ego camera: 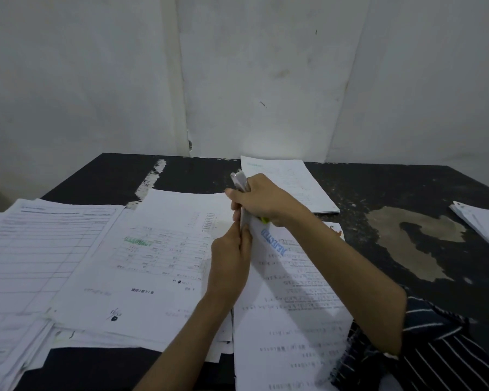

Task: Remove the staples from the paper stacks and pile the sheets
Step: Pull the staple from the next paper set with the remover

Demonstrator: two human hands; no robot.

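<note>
ringing held stack (pixel 294 320), loose sheets (pixel 158 249), black table (pixel 378 187)

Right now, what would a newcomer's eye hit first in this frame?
At centre, both hands meet at the top of a paper stack: the right hand grips a pale tool, and the left hand pinches the stack's edge. Printed sheets fan across the left of the black table, with a worn patch at right.

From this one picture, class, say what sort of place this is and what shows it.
Probably a plain office or back-room work desk: printed forms spread over a worn black table, another pile at its far edge, and a bare whitish wall behind.
</note>
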